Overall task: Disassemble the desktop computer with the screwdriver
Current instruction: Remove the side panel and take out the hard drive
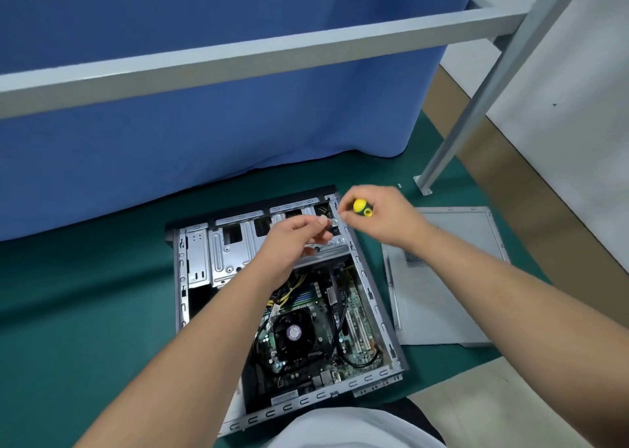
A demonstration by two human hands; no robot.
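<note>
Open PC case [371, 311] flat; yellow-handled screwdriver [361, 207] above.

- bare green mat [85, 311] left of open computer case [190, 277]: free
- side panel [442, 277] covers mat right of case
- frame post [476, 107] at far right corner, crossbar [238, 59] overhead
- both forearms span case interior

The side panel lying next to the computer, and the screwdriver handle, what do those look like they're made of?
Side panel: looks like thin sheet metal with a matte pale grey finish; it has folded edges and a punched vent grille.
Screwdriver: the handle looks like yellow plastic with a dark, possibly rubbery, grip section; the right hand covers most of it, so that is uncertain.
</note>
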